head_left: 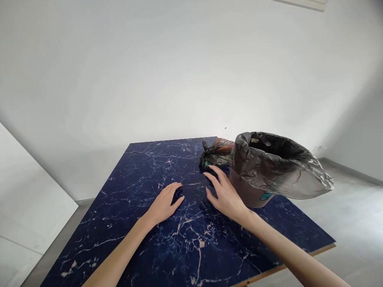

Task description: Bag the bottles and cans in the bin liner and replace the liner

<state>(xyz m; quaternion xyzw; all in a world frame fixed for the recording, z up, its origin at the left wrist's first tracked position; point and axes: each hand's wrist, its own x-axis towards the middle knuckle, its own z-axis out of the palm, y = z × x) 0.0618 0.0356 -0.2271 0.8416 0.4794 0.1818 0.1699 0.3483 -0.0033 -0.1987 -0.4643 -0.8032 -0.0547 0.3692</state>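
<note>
My left hand (165, 202) rests on the dark blue marble-patterned tabletop (143, 171), its thumb and fingers apart and nothing in it. To its right, my right hand (224, 194) hovers over or lightly touches the table with spread fingers, also holding nothing. Just beyond its fingertips lies a knotted dark see-through plastic bag (217, 153) with brownish-orange contents I cannot make out. Beside my right hand stands a brownish bin (249, 192), lined with a dark plastic bag (269, 169) that folds over the rim and bulges out to the right.
A white wall (167, 71) rises behind the table. At the left is a white panel or cabinet (30, 207). The table's right edge (320, 249) shows bare wood, with pale floor (353, 215) beyond it.
</note>
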